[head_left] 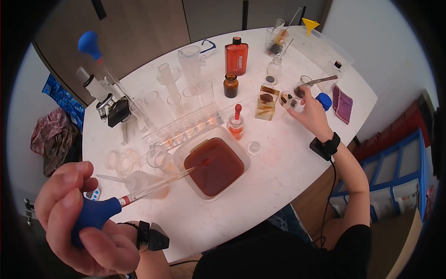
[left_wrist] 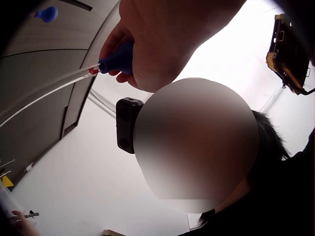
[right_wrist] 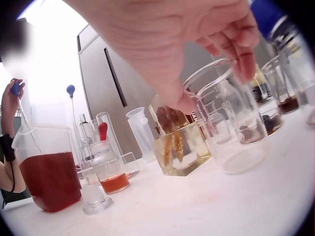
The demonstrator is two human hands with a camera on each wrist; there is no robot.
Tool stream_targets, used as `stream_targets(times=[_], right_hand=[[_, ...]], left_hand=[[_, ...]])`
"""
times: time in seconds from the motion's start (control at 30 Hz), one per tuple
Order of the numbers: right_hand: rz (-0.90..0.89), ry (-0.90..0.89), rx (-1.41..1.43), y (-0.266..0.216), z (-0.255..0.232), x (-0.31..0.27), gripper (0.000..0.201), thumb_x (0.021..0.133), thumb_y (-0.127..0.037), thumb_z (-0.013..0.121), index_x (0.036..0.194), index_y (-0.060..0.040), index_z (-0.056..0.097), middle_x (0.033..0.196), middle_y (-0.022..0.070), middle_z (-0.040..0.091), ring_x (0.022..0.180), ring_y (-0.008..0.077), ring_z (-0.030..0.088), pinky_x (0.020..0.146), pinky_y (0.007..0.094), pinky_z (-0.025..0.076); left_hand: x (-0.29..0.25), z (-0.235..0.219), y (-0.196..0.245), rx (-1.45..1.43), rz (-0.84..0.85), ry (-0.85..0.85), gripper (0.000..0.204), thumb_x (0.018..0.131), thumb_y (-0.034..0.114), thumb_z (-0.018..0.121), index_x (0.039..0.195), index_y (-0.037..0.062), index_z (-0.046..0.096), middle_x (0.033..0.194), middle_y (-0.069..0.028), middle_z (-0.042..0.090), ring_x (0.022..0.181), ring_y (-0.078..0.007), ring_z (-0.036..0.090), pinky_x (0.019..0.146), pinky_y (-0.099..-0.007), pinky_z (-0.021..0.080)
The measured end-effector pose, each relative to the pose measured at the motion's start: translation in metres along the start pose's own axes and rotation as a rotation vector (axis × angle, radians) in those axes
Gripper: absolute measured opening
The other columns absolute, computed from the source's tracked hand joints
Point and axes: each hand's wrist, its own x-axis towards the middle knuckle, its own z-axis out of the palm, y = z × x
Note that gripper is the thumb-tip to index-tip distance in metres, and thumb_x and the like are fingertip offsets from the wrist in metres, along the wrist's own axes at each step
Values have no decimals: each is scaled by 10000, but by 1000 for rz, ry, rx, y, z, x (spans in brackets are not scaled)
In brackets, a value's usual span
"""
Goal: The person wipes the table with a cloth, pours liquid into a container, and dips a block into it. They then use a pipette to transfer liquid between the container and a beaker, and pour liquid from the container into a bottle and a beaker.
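Note:
In the head view my left hand [head_left: 62, 218] grips the blue bulb [head_left: 95, 215] of a glass pipette [head_left: 160, 183]. The pipette's far end reaches into dark red liquid [head_left: 216, 165] in a square clear container [head_left: 245, 171]. The left wrist view also shows the left hand [left_wrist: 162, 44] round the bulb [left_wrist: 118, 58]. At the table's right, my right hand [head_left: 312, 116] holds a clear glass beaker. The right wrist view shows this hand [right_wrist: 187, 44] with thumb and fingers at opposite sides of the beaker's [right_wrist: 231, 108] rim.
Behind the container stand a rack of tubes [head_left: 186, 132] and a red-topped dropper bottle [head_left: 236, 125]. A microscope [head_left: 109, 104] is at left, a red bottle [head_left: 236, 60] and brown jar [head_left: 230, 87] at the back. Beside the right hand are a specimen block [head_left: 266, 102] and blue cap [head_left: 324, 101].

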Motion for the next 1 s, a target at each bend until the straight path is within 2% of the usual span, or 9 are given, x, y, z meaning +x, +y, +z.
stream_targets(times=[0.07,0.23,0.33,0.43,0.57,0.67,0.73,0.87,1.0], right_hand=[[4,12,-34,0,2,-1,742,675,-284,739,1242,16,367,943,193,583,916,318,591,743,363,480],[-464,298,-225,-41,-31,-7,672,722,-255,717,1248,14,395,1031,174,584,959,289,556,762,368,470],[-764,-58,361,-132,-91,-20,551,725,-203,712,1189,-15,483,1024,100,595,919,226,554,725,316,434],[-1093,-165,484,-188,-95,-30,524,696,-142,718,1169,-34,519,1033,70,602,916,188,553,696,278,417],[-1085,-353,660,-230,-94,-39,538,679,-113,723,1169,-29,517,1030,85,603,925,195,566,731,289,436],[-913,-429,896,-247,-88,-43,492,682,-69,712,1134,-16,529,967,107,611,912,197,584,775,307,455],[-1139,-175,1099,-256,-77,-36,175,697,-94,597,806,42,598,519,136,529,511,268,565,528,321,473],[-784,-338,645,-251,-138,-45,237,758,-167,594,914,12,596,816,140,632,755,214,634,654,342,498],[-850,-222,620,-245,-136,-40,261,785,-192,600,954,2,558,840,130,600,745,199,602,650,321,477]], left_hand=[[0,1,2,5,-9,-2,337,867,129,328,1047,-77,525,1010,-246,541,898,-314,563,706,-340,434],[11,-7,-5,-114,22,-155,338,870,135,329,1052,-79,517,1017,-259,541,915,-317,568,797,-376,460],[33,-2,2,20,125,-358,391,870,233,343,1056,-58,525,1074,-252,555,1028,-357,553,943,-464,401],[33,21,-10,-38,103,-168,504,901,361,307,1081,-50,536,1126,-239,552,1092,-364,527,962,-448,386],[42,24,-4,-32,99,-257,666,894,524,268,1121,-43,535,1169,-244,530,1112,-355,514,974,-433,372],[47,23,5,46,93,-263,774,839,629,293,1151,-41,521,1202,-245,511,1127,-343,503,982,-428,363],[40,40,9,92,-15,2,970,732,749,341,1247,-69,412,1264,-255,457,1151,-346,483,1006,-445,334],[22,31,20,-197,-199,199,777,805,503,404,1351,-28,252,1385,-267,289,1314,-376,262,1075,-486,199],[-57,19,25,-709,-695,-59,878,541,114,455,1380,35,207,1446,-176,199,1363,-290,156,1094,-437,109]])
